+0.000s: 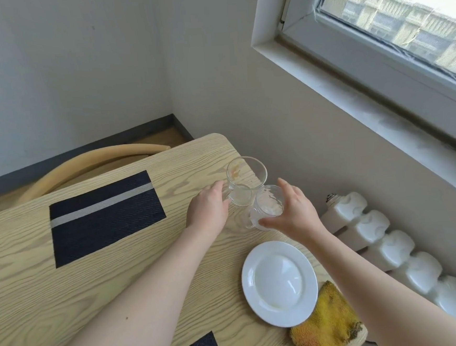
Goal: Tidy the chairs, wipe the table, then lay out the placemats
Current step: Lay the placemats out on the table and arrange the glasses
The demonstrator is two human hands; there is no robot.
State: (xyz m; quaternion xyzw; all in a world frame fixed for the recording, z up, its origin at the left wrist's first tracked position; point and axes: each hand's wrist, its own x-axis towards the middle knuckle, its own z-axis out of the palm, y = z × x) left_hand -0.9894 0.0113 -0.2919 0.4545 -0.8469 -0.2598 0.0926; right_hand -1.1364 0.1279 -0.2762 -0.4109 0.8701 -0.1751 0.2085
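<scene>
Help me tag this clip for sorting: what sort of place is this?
Probably a home dining corner: a wooden table with a dark placemat and a white plate on it, beside a window with a radiator below.

Left grip (209, 209) on the far mug (246, 179), right grip (293, 214) round the near mug (267, 205) — placemat (102, 223), plate (279, 283) and cloth (326, 329) nearby

The left forearm (148, 288) and right forearm (366, 279) are bare from the lower frame edge up to the wrists. The left hand (209, 211) and right hand (292, 211) are bare too. A small dark speck (127, 318) marks the left forearm, lower left of centre.
</scene>
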